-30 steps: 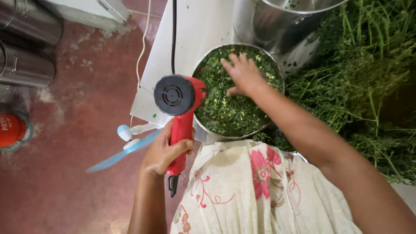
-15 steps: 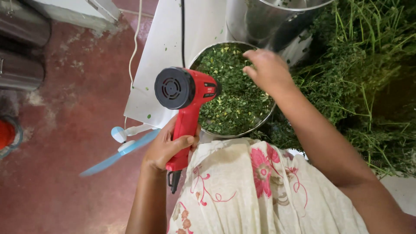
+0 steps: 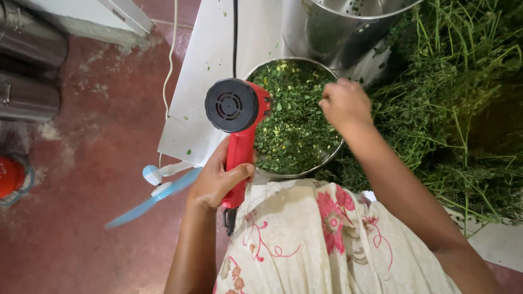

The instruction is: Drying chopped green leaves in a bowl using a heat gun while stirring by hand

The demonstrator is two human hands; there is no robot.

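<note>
Red heat gun [image 3: 238,117], gripped in left hand [image 3: 218,179], aimed over steel bowl [image 3: 327,158] of chopped green leaves [image 3: 291,122]; right hand [image 3: 344,102], fingers curled, stirring at far right. Drying apparently underway; steady turning probably needed.

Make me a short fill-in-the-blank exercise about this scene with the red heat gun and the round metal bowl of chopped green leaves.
1. The left hand grips the red heat gun by its ____.
2. The right hand reaches into the round metal bowl, which is filled with chopped green ____.
3. A heap of leafy green stalks lies on the bowl's ____ side.
4. A tall steel pot stands ____ the bowl, farther from the person.

Missing words: handle; leaves; right; behind
</note>
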